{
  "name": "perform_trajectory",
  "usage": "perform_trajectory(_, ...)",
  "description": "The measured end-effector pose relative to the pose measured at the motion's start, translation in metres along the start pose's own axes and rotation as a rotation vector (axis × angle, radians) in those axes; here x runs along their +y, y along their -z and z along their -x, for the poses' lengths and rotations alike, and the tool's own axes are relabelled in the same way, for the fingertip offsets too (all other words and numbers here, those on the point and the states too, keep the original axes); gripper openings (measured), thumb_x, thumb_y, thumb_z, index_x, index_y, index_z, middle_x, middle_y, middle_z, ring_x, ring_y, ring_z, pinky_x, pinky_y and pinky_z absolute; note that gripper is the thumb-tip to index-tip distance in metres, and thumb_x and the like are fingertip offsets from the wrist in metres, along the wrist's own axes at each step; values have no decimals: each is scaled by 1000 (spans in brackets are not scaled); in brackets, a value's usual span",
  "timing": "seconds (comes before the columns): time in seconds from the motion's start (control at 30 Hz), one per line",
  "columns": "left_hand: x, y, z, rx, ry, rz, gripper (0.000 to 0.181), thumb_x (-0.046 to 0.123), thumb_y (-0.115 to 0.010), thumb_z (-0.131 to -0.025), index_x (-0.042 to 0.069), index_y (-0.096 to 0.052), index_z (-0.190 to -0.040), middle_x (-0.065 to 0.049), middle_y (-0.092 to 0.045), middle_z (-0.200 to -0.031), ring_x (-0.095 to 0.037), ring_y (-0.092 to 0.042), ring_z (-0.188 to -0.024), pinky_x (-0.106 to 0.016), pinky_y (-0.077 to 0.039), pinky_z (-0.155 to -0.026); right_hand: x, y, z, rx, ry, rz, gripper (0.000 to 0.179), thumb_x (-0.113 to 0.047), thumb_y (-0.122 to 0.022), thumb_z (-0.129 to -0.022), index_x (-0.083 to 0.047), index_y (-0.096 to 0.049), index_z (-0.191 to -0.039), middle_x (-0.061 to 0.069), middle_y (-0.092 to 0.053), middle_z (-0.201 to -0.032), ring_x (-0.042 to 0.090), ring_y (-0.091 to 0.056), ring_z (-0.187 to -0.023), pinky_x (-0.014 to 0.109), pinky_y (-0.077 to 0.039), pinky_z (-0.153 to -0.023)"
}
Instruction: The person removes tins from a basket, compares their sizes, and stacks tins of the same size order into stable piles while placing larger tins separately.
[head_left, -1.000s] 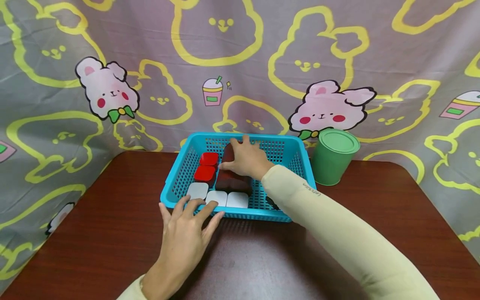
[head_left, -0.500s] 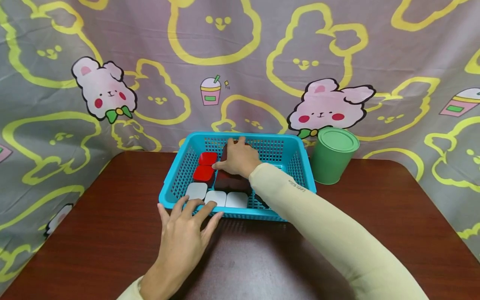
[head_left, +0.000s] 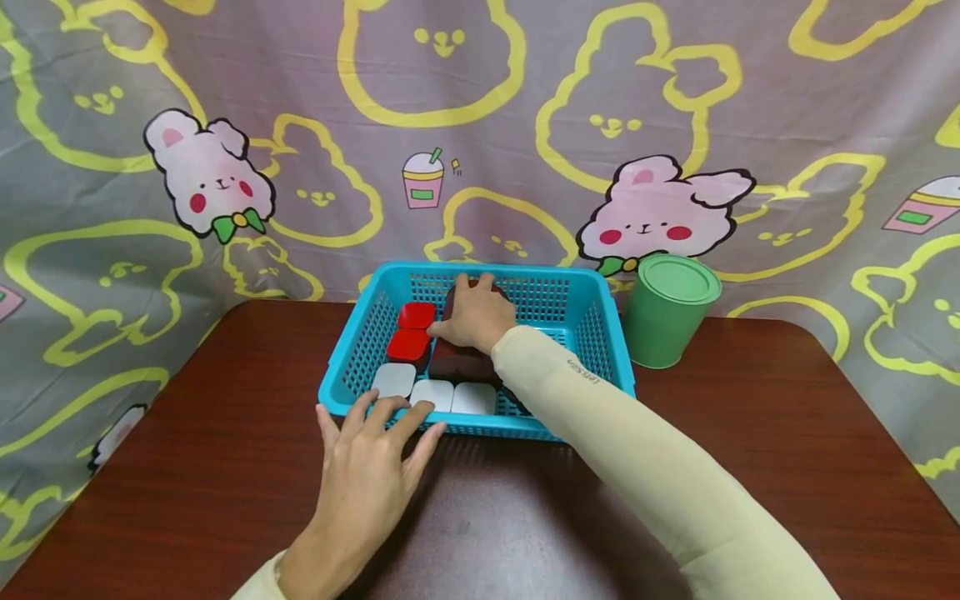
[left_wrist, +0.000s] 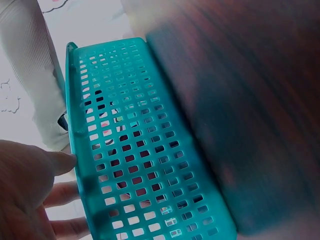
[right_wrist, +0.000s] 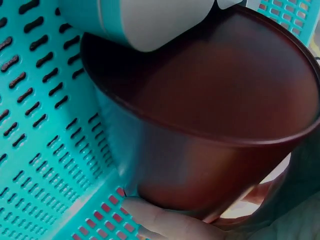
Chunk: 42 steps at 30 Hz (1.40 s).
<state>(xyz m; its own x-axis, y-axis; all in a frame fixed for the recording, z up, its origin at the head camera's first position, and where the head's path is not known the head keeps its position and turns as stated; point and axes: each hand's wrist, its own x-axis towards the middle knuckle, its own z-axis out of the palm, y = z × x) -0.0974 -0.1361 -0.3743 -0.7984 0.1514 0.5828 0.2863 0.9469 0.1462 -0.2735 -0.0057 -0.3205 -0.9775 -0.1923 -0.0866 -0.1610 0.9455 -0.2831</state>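
Note:
In the head view a blue perforated plastic basket (head_left: 517, 427) stands against the back curtain. A dark brown canister (head_left: 459, 363) lies inside it; its round end fills much of the right wrist view. My right hand (head_left: 476, 317) grips the canister's far part, thumb on the left side and fingers over the back. My left hand (head_left: 367, 467) rests on the near rim, fingers spread over it, with the thumb against the outside. Beside the canister sit two red-lidded containers (head_left: 409, 345) and three white-lidded containers (head_left: 472, 398) along the left and front walls.
A green lidded canister (head_left: 667, 317) stands close to the basket's right side. The brown wooden table (head_left: 172, 450) stretches to the left, right and front. A patterned curtain (head_left: 480, 125) hangs behind. Something dark shows partly under my right sleeve (head_left: 585, 400), its kind hidden.
My right hand and forearm have shifted slightly left over the brown canister, keeping hold of it. The left hand has stayed at the near rim.

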Motion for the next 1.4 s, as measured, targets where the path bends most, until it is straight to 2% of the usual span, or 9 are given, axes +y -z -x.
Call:
perform_trajectory(0.27,-1,0,0,8,-6,2,27,39,-82,-90,19,-82,-109,-10,-77,-104,-48,-68,-113,-93,-28,-98,0,-3,-1,16,-2,-10,96,-58,-68,-95,-13,-23,-167,25,-26,-167,36,-72,-98,49,-60,-95)
perform_trajectory(0.5,0,-1,0,9,-11,11,26,39,-81,-92,20,-83,-109,-10,-77,-104,-49,-68,-112,-93,-27,-97,1,-6,-1,44,-14,-57,92,-54,-71,-94,-14,-27,-165,24,-28,-166,40,-69,-110,52,-56,-102)
perform_trajectory(0.83,1,0,0,5,-13,16,27,39,-81,-91,19,-82,-110,-9,-77,-104,-48,-68,-113,-93,-26,-97,4,-7,-1,94,-15,-163,89,-48,-76,-92,-17,-33,-163,23,-33,-162,44,-63,-118,54,-56,-102)
perform_trajectory(1.1,0,-1,0,11,-18,14,27,39,-82,-91,20,-83,-110,-10,-77,-104,-48,-68,-112,-94,-27,-97,5,-3,-1,111,-30,-202,87,-47,-76,-92,-21,-34,-164,23,-35,-160,43,-63,-113,53,-58,-97)
perform_trajectory(1.4,-1,1,-1,0,-10,9,27,39,-81,-92,19,-83,-110,-11,-77,-105,-48,-68,-113,-93,-27,-97,7,8,-1,123,-27,-249,86,-48,-78,-91,-26,-35,-164,21,-32,-160,45,-61,-116,54,-57,-96)
